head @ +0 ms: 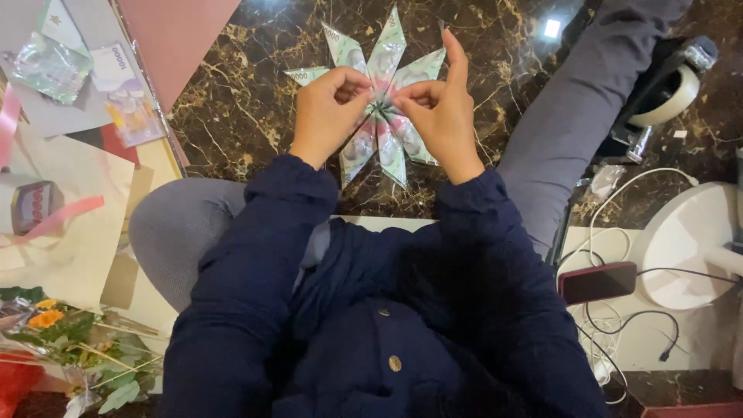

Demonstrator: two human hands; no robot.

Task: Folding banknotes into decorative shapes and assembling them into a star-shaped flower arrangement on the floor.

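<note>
A star-shaped piece folded from several green and pink banknotes (385, 58) is held in front of me above a dark marbled floor. My left hand (327, 112) pinches its centre from the left. My right hand (443, 114) pinches the centre from the right, with the index finger raised along one point. Both arms wear dark navy sleeves. My grey-trousered legs are spread to either side.
Loose banknotes (124, 93), papers, pink ribbon and a pink sheet (174, 31) lie at the left. Flowers (58, 325) sit at the lower left. A tape dispenser (665, 89), a dark phone (597, 281), white cables and a round white base (689, 240) are at the right.
</note>
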